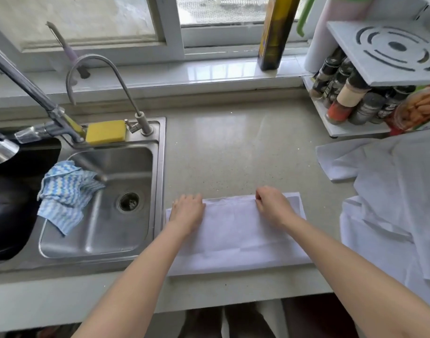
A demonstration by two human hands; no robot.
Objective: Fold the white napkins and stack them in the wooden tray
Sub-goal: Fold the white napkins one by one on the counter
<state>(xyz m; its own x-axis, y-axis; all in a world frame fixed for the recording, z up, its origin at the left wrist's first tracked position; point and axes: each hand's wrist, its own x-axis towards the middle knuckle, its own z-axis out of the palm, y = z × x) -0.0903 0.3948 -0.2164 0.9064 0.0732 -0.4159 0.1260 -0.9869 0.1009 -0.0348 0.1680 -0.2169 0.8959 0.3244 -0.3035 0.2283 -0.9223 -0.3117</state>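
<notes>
At the worktop's left edge one steel sink (157, 191) is set in, and inside it one blue-and-white zigzag cloth (65, 193) is draped over the left wall. One yellow sponge (105, 131) is parked on the sink's back rim, between two taps: a big angled one (26, 89) and a thin gooseneck one (104, 62). A black pan (11, 203) is partly seen at the far left.

One white napkin (233, 235) is laid flat along the front edge of the worktop (233, 147), already folded into a long strip. The left hand (187, 212) is pressed on its left end, fingers curled at the far edge. The right hand (272, 206) is placed nearer the right end, and the far edge is pinched by its fingertips.

One dark oil bottle (273, 32) is stood on the windowsill behind. A pile of loose white napkins (392, 196) is heaped at the right edge; the count can't be told. One white rack (343, 129) is tucked in the back right corner, packed with spice jars (350, 98), roughly eight.
</notes>
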